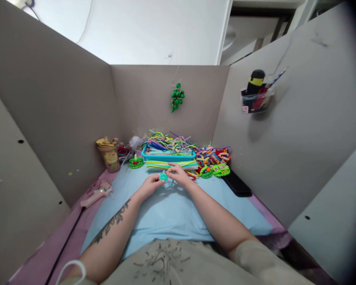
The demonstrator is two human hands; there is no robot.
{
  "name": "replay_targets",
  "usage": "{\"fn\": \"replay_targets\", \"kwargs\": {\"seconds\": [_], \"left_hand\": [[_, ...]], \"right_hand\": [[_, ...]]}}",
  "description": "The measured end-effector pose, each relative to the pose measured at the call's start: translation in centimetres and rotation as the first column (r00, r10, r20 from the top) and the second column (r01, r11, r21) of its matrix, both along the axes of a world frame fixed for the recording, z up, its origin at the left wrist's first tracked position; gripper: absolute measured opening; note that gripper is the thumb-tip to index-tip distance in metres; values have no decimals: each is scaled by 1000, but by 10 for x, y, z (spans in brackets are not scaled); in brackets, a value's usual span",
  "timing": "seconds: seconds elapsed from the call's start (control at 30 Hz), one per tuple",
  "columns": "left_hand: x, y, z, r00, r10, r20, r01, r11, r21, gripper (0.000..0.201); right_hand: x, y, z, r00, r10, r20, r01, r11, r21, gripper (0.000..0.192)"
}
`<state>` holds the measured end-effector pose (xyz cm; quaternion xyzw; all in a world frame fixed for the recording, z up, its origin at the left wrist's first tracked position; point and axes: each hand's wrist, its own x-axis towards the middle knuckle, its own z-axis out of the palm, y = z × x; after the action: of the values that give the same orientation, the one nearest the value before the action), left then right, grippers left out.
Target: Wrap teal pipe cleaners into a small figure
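Twisting a teal piece at centre frame

Pinching from both sides, the left hand (150, 185) and right hand (178, 174) close fingertips on a small teal pipe-cleaner piece (164, 177) between them, above the blue mat (172, 213). It looks partly formed; loose stems fill the blue tray (166, 157) just behind.

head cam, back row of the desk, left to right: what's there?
Pink glue gun → tan lidded cup → small green ring-shaped craft piece → blue tray of pipe cleaners → two green woven loops → flat black phone-like slab.
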<state>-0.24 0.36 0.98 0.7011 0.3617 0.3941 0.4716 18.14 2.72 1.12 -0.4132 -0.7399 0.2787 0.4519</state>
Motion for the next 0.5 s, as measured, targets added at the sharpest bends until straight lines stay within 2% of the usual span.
{"fn": "replay_targets", "kwargs": {"seconds": [0.13,0.23,0.33,0.4,0.5], "left_hand": [[-3,4,-2,997,-17,-73,24,996,86,22],[-6,8,-5,980,122,-159,-87,974,211,21],[-8,11,-8,953,260,-158,-199,925,322,19],[-8,12,-10,937,327,-127,-260,891,371,18],[-7,13,-12,879,476,-39,-421,810,408,23]], "right_hand": [[0,0,-1,992,94,-79,-99,993,-60,19],[-5,-1,-3,975,153,-162,-170,980,-99,21],[-11,-1,-8,958,164,-235,-198,972,-127,25],[-14,0,-11,952,138,-273,-178,976,-127,26],[-16,3,-13,949,42,-313,-78,992,-104,25]]}}
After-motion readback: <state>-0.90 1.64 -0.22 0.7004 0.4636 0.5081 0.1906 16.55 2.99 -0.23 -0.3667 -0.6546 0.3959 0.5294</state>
